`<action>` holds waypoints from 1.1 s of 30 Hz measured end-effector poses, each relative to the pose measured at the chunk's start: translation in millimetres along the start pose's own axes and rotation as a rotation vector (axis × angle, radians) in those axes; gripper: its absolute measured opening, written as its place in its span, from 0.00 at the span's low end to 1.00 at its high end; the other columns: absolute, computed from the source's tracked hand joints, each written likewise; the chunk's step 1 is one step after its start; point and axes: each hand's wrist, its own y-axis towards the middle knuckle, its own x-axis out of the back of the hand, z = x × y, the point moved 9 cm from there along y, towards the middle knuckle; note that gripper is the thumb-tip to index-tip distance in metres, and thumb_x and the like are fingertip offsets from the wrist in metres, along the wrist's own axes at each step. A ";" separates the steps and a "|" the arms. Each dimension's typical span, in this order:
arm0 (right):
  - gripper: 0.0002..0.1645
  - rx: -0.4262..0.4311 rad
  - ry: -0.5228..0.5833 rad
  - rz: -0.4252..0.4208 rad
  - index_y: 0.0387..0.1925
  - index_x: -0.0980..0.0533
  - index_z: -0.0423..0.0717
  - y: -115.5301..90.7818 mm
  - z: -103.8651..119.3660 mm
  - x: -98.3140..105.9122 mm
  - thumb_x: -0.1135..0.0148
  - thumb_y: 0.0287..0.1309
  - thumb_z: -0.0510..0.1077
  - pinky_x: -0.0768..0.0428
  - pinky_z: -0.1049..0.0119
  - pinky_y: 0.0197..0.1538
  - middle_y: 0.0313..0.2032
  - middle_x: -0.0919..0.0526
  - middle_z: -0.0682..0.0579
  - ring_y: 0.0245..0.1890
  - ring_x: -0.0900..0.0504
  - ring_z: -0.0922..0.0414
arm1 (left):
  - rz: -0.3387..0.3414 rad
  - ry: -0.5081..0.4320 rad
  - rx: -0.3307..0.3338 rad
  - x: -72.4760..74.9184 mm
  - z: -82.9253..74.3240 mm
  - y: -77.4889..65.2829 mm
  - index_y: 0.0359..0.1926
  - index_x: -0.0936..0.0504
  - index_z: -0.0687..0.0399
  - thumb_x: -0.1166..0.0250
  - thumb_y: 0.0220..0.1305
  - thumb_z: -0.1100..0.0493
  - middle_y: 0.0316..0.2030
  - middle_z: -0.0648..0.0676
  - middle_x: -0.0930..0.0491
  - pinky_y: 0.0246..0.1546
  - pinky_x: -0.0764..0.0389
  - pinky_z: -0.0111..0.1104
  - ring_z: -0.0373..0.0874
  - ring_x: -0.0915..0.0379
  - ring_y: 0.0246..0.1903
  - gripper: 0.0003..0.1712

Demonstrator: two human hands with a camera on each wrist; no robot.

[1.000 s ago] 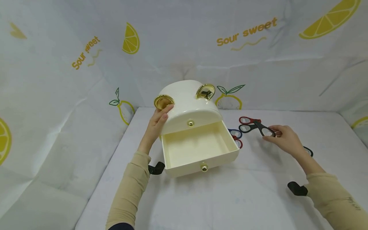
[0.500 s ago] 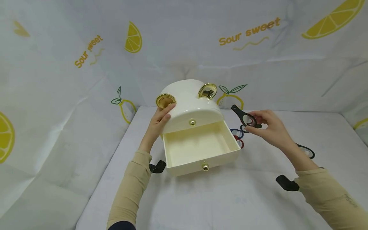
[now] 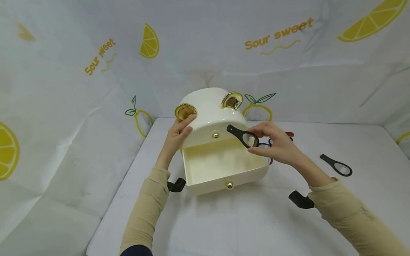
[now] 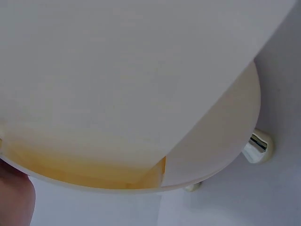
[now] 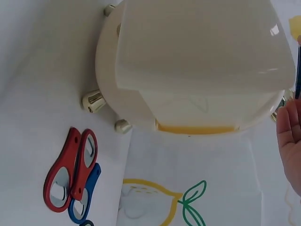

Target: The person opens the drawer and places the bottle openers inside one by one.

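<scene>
A cream storage box [image 3: 205, 110] with gold ears stands in the middle, its lower drawer [image 3: 208, 192] pulled out. My left hand [image 3: 176, 137] grips the box's left side, fingers at the left gold ear [image 3: 185, 111] and thumb along the front. My right hand [image 3: 277, 144] pinches a black bottle opener [image 3: 238, 134] by its ring end, above the drawer's right part, the handle pointing left toward the upper drawer's knob [image 3: 215, 134]. In the right wrist view only the edge of this hand [image 5: 289, 141] shows.
Another black bottle opener [image 3: 336, 165] lies on the table at right. Beside the box, partly behind my right hand, lie red bottle openers [image 5: 61, 174] and a blue one [image 5: 84, 197]. A lemon-printed white cloth [image 3: 192, 53] forms the back. Black wrist fittings [image 3: 301, 200] project from both sleeves.
My right hand has picked the black bottle opener up from beside a red one and carried it left over the drawer. My left hand keeps its place on the box.
</scene>
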 end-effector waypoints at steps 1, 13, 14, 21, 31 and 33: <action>0.30 0.001 0.004 0.016 0.49 0.23 0.45 1.8 1.9 -3.0 0.26 0.39 0.34 0.34 0.78 0.47 0.43 0.26 0.54 0.42 0.34 0.65 | 0.000 -0.001 0.001 -0.2 0.0 0.1 0.61 0.31 0.63 0.48 0.55 0.36 0.62 0.64 0.38 0.52 0.38 0.30 0.36 0.41 0.51 0.42; 0.26 0.033 0.037 0.230 0.46 0.21 0.45 21.1 15.3 -55.6 0.25 0.41 0.43 0.24 0.66 0.48 0.40 0.23 0.54 0.41 0.26 0.63 | -0.016 -0.066 -0.100 -2.1 -5.1 -2.1 0.59 0.34 0.71 0.49 0.59 0.37 0.59 0.66 0.38 0.55 0.40 0.28 0.34 0.42 0.55 0.42; 0.26 0.033 0.037 0.256 0.46 0.21 0.45 21.6 15.4 -60.4 0.25 0.41 0.43 0.24 0.66 0.48 0.40 0.23 0.54 0.41 0.26 0.63 | -0.015 -0.063 -0.104 -2.5 -5.9 -1.9 0.59 0.34 0.71 0.49 0.59 0.37 0.59 0.67 0.38 0.55 0.40 0.28 0.34 0.42 0.55 0.42; 0.25 0.016 -0.001 0.445 0.46 0.22 0.46 24.1 13.4 -92.9 0.27 0.44 0.46 0.22 0.65 0.51 0.39 0.26 0.54 0.43 0.25 0.61 | -0.009 -0.029 -0.094 -2.0 -1.6 0.6 0.60 0.33 0.69 0.52 0.58 0.34 0.61 0.68 0.40 0.61 0.43 0.36 0.37 0.44 0.59 0.45; 0.26 0.010 -0.193 0.548 0.46 0.21 0.44 23.4 7.2 -109.4 0.27 0.42 0.47 0.26 0.62 0.50 0.42 0.24 0.52 0.43 0.27 0.59 | -0.004 -0.048 -0.086 -2.7 -2.4 0.1 0.59 0.34 0.69 0.51 0.60 0.36 0.63 0.68 0.41 0.64 0.44 0.40 0.40 0.45 0.61 0.42; 0.26 -0.004 -0.222 0.568 0.46 0.21 0.44 22.4 4.5 -111.3 0.27 0.41 0.46 0.27 0.61 0.51 0.42 0.24 0.51 0.43 0.27 0.58 | 0.001 -0.048 -0.090 -2.8 -2.3 0.5 0.60 0.34 0.69 0.52 0.60 0.36 0.63 0.67 0.41 0.64 0.45 0.42 0.41 0.46 0.61 0.42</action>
